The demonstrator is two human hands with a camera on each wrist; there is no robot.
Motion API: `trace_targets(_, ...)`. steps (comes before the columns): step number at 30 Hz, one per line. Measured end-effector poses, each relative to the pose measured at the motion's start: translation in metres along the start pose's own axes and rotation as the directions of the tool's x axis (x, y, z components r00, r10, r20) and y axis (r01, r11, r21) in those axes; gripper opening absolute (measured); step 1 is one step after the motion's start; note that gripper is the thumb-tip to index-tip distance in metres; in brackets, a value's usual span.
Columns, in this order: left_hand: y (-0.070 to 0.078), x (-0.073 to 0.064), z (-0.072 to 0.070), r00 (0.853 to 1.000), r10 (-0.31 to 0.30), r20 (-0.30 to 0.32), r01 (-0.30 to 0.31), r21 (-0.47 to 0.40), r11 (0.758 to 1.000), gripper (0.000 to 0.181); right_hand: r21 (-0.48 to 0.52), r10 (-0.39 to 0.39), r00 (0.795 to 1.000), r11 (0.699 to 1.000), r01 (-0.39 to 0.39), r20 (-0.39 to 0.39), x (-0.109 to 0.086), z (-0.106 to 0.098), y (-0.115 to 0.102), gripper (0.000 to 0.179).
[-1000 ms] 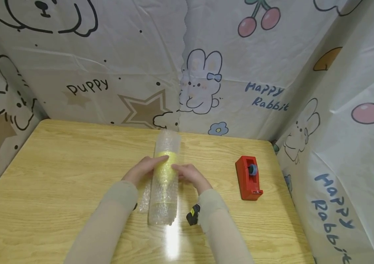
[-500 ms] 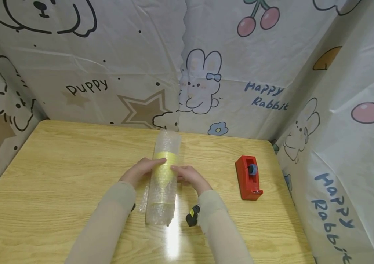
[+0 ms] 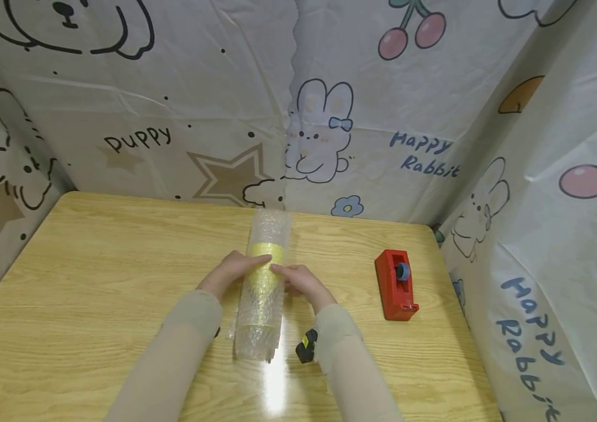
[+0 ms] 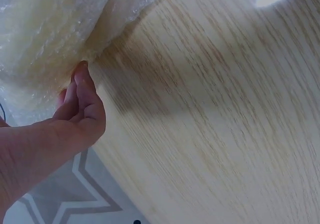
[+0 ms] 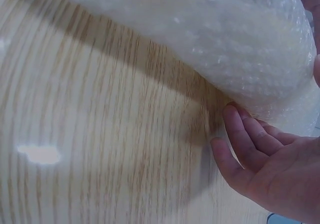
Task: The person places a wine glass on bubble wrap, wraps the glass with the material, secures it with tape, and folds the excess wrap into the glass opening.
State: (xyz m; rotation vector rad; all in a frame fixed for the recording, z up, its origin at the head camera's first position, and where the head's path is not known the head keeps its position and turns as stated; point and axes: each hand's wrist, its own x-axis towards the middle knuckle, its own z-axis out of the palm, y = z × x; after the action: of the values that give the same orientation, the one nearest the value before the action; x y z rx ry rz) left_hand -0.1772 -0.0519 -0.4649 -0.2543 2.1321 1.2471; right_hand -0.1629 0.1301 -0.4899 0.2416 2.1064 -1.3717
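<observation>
A long roll of bubble wrap (image 3: 259, 337) lies lengthwise on the table, with something yellow showing through its clear layers. My left hand (image 3: 231, 271) grips the roll's left side, thumb over the top. In the left wrist view, the fingertips (image 4: 83, 66) are tucked against its lower side near the tabletop. My right hand (image 3: 304, 282) holds the opposite side, its thumb close to the left one. In the right wrist view, bent fingers (image 5: 240, 134) meet the underside of the bubble wrap. The yellow thing's full shape is hidden by the wrapping.
A red tape dispenser (image 3: 396, 287) with a small blue roll of tape (image 3: 403, 271) stands on the wooden table (image 3: 119, 264) to the right. Printed cloth (image 3: 214, 105) hangs behind the table and along both sides. A black wrist device (image 3: 306, 346) sits beside the right cuff.
The roll shifted slightly left, then back right, with both hands staying on it. The loose flap of bubble wrap at its left is now mostly drawn in under the roll.
</observation>
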Motion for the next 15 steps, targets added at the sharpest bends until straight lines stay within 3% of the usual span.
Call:
trace_targets(3,-0.0013,-0.0002,-0.0006,1.0,0.002,0.007,-0.002,0.009,1.0,0.1,0.026,-0.002,1.0,1.0,0.002,0.019,0.0005,-0.0003,0.0012,0.067)
trace_targets(10,-0.0067,-0.0012,-0.0066,0.999,-0.007,0.043,0.01,-0.067,0.998,0.089,0.133,-0.016,0.997,0.991,0.006,0.079,0.0006,0.0011,0.005,0.061)
trace_targets(15,-0.0026,-0.0009,-0.0053,1.0,0.021,0.006,-0.021,-0.03,0.999,0.085,0.141,-0.01,0.997,0.99,-0.001,0.08,0.0013,0.0023,0.0052,0.061)
